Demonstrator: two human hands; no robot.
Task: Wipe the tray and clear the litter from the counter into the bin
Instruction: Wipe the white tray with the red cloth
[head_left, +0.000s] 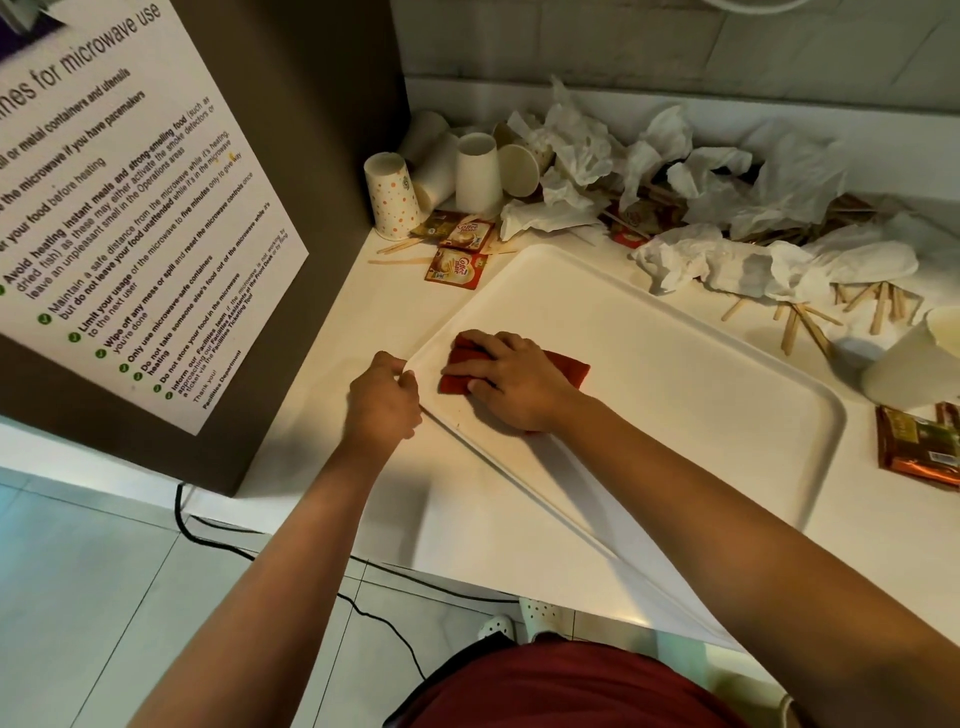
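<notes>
On the white counter (395, 306), near its left edge, sits a big cream tray (649, 374), turned at an angle w/ one corner pointing toward the person. Right hand (511, 382) lies flat on a folded red cloth (563, 366), fingers spread and fairly straight, pressing it onto the tray's left part, just inside the rim. Left hand (383, 402) is curled round the tray's left corner, pinching the rim, knuckles up. Far side of the tray is where the litter is: upturned paper cups (477, 174) bunched at the far left by the brown cabinet side, incl. one w/ orange dots (390, 195); red creamer sachets (456, 267) just beside them, one nearly touching the tray's far corner; crumpled white tissues (727, 208) heaped along the back wall to the right; wooden stir sticks (810, 322) scattered under and near the tissues, some loose just beside the tray's far-right edge. At far right, another paper cup (914, 364) lies tipped on its side, and near it brown sachets (917, 444) lie flat, apart from the tray. Left of the counter, a microwave-rules poster (130, 208) is stuck to the cabinet. Black cable (218, 535) trails over the tiled floor below. No bin anywhere I can see.
</notes>
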